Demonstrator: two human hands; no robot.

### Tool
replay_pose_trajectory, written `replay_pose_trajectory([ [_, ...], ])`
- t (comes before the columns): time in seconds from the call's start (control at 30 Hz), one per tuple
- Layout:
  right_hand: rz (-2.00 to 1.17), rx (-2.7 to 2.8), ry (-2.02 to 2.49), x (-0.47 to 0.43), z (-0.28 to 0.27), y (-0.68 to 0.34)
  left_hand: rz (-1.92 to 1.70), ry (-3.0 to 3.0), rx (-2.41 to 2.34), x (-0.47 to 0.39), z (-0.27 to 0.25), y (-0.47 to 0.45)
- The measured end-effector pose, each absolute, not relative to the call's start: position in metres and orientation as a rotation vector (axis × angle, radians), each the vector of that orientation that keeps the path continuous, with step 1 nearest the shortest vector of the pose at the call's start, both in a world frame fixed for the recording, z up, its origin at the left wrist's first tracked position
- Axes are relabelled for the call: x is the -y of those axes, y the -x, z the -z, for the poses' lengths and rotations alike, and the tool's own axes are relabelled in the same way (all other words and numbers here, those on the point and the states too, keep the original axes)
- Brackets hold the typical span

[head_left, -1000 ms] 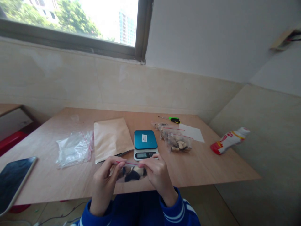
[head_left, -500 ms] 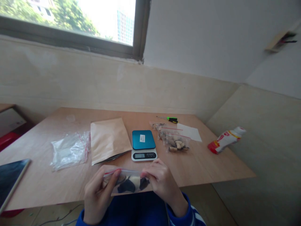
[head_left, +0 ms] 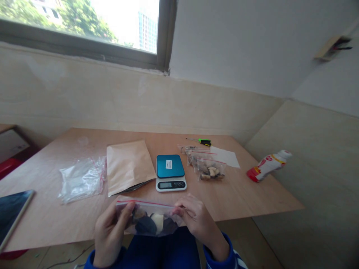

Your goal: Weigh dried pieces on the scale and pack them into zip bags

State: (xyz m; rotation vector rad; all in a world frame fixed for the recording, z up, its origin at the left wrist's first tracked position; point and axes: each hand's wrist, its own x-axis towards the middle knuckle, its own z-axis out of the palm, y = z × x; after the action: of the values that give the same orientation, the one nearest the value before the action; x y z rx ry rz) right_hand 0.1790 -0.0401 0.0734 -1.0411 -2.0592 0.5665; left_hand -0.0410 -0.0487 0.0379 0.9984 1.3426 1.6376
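Observation:
At the table's front edge, a clear zip bag (head_left: 155,222) with a red seal line holds dark and pale pieces that look like dried mushroom slices. My left hand (head_left: 110,226) pinches its left end, thumb on the near side. The right end is gripped by my right hand (head_left: 195,216), closed near the seal. Just beyond the bag stands a kitchen scale (head_left: 171,170) with a blue top and a small display. A brown paper pouch (head_left: 130,164) lies left of the scale. Several filled zip bags (head_left: 211,172) overlap to its right.
Clear plastic bags (head_left: 81,181) lie on the table (head_left: 232,200) at left, near a dark tablet-like device (head_left: 14,213). Behind the filled bags are a white paper (head_left: 228,157) and a green-handled screwdriver (head_left: 203,141). A red-and-white bottle (head_left: 267,166) is at the right.
My hands have moved apart, the left one leftward and the right one slightly rightward. The bag between them is now stretched wider, showing more of its seal line and contents.

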Motion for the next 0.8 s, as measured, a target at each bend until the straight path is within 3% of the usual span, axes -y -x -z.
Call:
replay_pose_trajectory([
  [0.23,-0.742,1.827,1.065,0.05,-0.069,-0.177,-1.748,-0.6,-1.307,0.053,-0.027,0.029],
  [0.47,-1.284,1.284,1.176,0.059,-0.052,-0.168,-1.616,-0.839,-1.34,0.051,-0.028,0.008],
  [0.8,-0.61,1.121,1.429,-0.03,-0.05,-0.316,-1.437,-1.47,-1.582,0.026,-0.004,0.069],
])
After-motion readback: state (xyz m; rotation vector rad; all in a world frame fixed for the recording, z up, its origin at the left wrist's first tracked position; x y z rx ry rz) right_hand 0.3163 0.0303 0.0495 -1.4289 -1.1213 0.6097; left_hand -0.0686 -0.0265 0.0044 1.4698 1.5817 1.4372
